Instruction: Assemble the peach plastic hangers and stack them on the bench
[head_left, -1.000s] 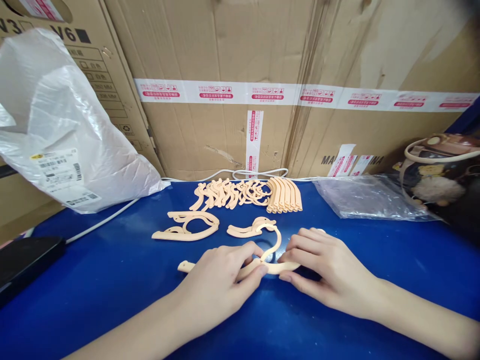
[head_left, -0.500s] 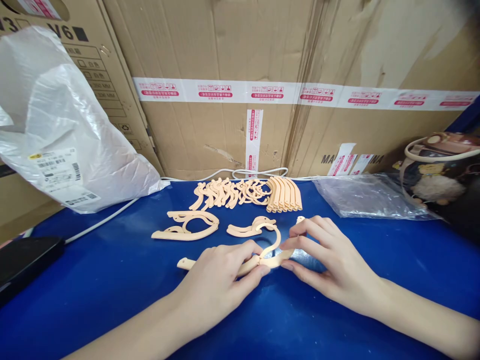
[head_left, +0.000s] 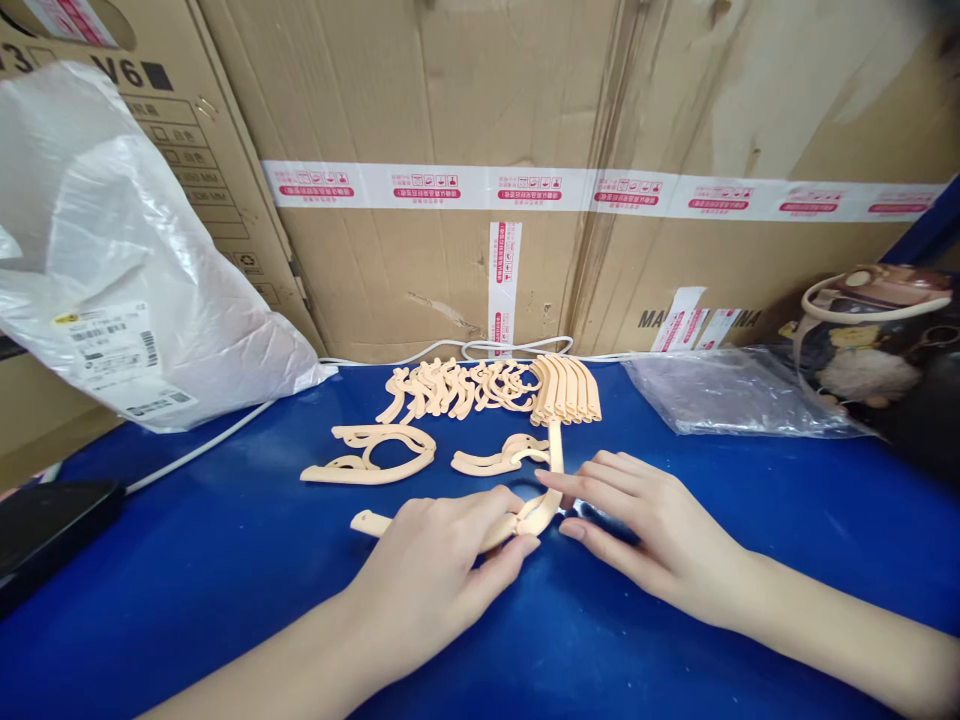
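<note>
A beige folding clothes hanger (head_left: 538,515) lies low over the blue table in front of me. My left hand (head_left: 442,560) is closed round its left arm, thumb and fingers near the central joint; the arm's holed end shows beyond my knuckles. The hanger's other arm is swung upward, pointing away from me. My right hand (head_left: 637,515) is open beside it, with a fingertip against that arm and the thumb apart. Behind it lies a smaller group of curved hanger pieces (head_left: 491,460). To the left, another folding hanger (head_left: 375,470) rests folded.
Loose hooks and short parts (head_left: 457,388) lie at the back beside a stack of curved hanger arms (head_left: 566,390). A clear plastic bag (head_left: 720,390) and a dark pouch (head_left: 862,350) are at right. A white parcel bag (head_left: 150,270) and black device (head_left: 60,530) stand left; cardboard boxes (head_left: 420,270) wall the back.
The hanger's right arm has swung from pointing right to pointing up and away. My right hand has loosened its pinch and shifted slightly left. My left hand keeps its hold.
</note>
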